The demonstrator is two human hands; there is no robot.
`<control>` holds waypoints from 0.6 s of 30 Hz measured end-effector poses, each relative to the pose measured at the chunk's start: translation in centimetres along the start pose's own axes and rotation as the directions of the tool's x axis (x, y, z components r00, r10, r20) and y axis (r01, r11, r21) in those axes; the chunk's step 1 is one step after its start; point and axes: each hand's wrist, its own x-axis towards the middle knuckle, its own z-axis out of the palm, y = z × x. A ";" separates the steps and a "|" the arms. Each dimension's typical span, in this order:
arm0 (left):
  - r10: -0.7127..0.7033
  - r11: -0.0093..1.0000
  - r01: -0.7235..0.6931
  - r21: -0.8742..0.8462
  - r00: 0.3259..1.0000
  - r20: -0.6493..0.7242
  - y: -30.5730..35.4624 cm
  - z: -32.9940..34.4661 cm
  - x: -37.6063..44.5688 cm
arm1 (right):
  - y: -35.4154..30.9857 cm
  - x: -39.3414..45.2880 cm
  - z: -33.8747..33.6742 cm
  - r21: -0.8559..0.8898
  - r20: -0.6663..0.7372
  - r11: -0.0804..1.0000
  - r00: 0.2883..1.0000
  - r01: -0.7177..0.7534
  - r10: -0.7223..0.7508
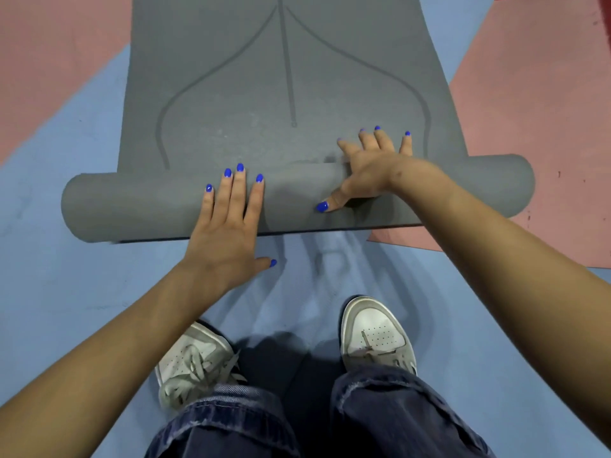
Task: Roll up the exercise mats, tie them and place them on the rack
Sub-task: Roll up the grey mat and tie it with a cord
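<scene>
A grey exercise mat [251, 81] with curved line markings lies flat on the floor ahead of me. Its near end is wound into a thick roll [132, 206] that runs across the view. My left hand [228, 226] presses flat on top of the roll, fingers straight and together. My right hand [370, 170] reaches over the roll, fingers spread on the flat part just beyond it, thumb resting on the roll's near side.
The floor is blue [66, 292] with pink patches at the left [49, 61] and right [535, 110]. My two white sneakers [377, 335] and jeans legs are just behind the roll. A dark red object shows at the top right corner [598, 1].
</scene>
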 end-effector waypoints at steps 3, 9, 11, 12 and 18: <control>-0.045 0.999 0.044 0.019 0.998 0.033 -0.3 -0.8 2.1 | -0.8 -1.6 0.8 -0.046 -0.332 0.998 0.942 0.047 -0.059; -0.080 0.996 0.085 -0.018 0.980 0.182 -1.7 -2.9 6.4 | -0.8 -4.2 7.9 -0.075 -0.517 0.986 0.839 0.152 -0.169; -0.064 0.996 0.076 -0.054 0.980 0.187 -2.2 -3.3 7.4 | 0.1 -2.7 8.9 -0.154 -0.513 0.976 0.832 0.152 -0.210; -0.052 0.995 0.065 -0.073 0.985 0.167 -2.5 -3.4 7.8 | 0.4 -1.8 8.9 -0.208 -0.543 0.968 0.806 0.142 -0.235; -0.005 0.989 0.019 -0.144 0.995 0.099 -4.3 -4.1 8.5 | 1.4 2.7 4.8 -0.327 -0.536 0.938 0.794 0.116 -0.285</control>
